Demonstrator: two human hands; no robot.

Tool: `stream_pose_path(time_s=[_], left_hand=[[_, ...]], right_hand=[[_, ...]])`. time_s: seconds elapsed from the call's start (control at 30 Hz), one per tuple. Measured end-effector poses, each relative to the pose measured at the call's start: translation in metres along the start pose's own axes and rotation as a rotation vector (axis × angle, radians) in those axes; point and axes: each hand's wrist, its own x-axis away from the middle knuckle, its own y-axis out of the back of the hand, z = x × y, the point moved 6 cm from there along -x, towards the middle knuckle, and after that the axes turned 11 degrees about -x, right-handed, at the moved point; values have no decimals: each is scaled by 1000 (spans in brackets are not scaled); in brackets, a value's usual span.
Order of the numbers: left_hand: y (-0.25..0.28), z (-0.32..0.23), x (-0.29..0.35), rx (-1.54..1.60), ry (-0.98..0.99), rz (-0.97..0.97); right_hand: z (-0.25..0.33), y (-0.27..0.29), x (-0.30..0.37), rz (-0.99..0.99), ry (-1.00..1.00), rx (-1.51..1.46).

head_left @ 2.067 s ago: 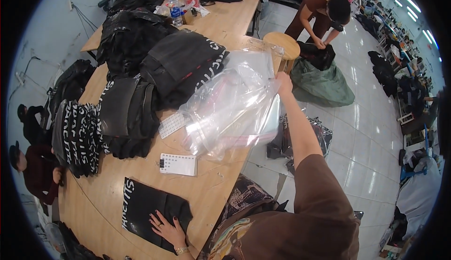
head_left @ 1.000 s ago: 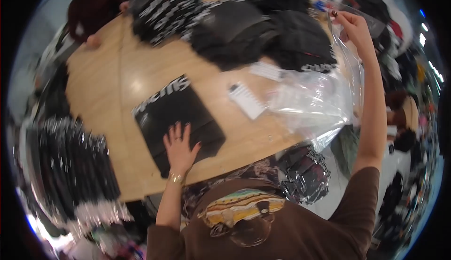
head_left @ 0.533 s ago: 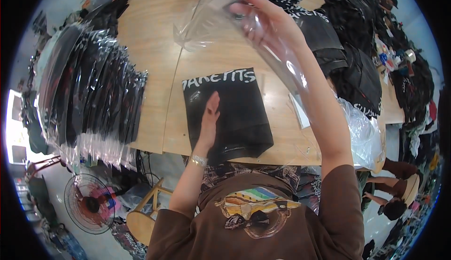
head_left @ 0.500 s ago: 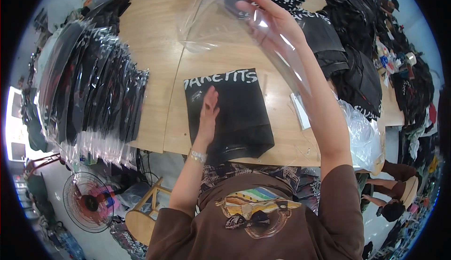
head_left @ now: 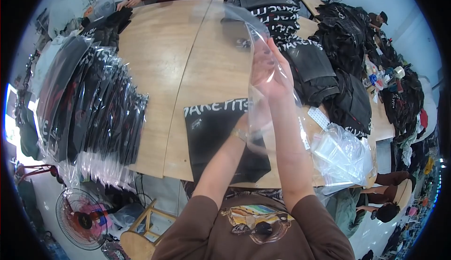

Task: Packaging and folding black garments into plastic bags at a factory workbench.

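A clear plastic bag (head_left: pixel 256 22) hangs over my right hand (head_left: pixel 273 74) and part of that forearm. Inside the film, the right hand is raised with its fingers partly stretched and apart. My left hand (head_left: pixel 253 119) reaches across to the bag's lower part beside my right wrist; its fingers are hidden behind the wrist and film. Below both arms, a folded black garment (head_left: pixel 211 137) with white lettering lies flat on the wooden table (head_left: pixel 155 67) near its front edge. The bag and my left forearm cover part of it.
Many bagged black garments (head_left: pixel 94 105) stand in a row at left. Stacked black garments (head_left: pixel 310 67) and loose clear bags (head_left: pixel 343 152) lie at right. Across the table is another person's hand (head_left: pixel 131 1). A fan (head_left: pixel 82 220) and wooden stool (head_left: pixel 141 229) stand at lower left.
My right hand has come down and nearer with the bag around it. My left hand has left the top of the folded garment and moved right to the bag.
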Motion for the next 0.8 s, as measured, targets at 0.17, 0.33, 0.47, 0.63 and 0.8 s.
stream_pose_path(time_s=[0.17,0.33,0.47,0.63,0.8], left_hand=[[16,-32,44,524,27,-33],[128,-102,144,-48,115,-554],[135,-120,171,-437,344,-717],[139,-113,207,-891,269,-1015],[96,-107,212,-1210,234,-1112]], right_hand=[[59,16,18,-199,349,153],[145,65,45,-347,289,785],[165,153,86,-820,237,898],[111,189,138,-937,28,964],[57,188,165,-906,-106,912]])
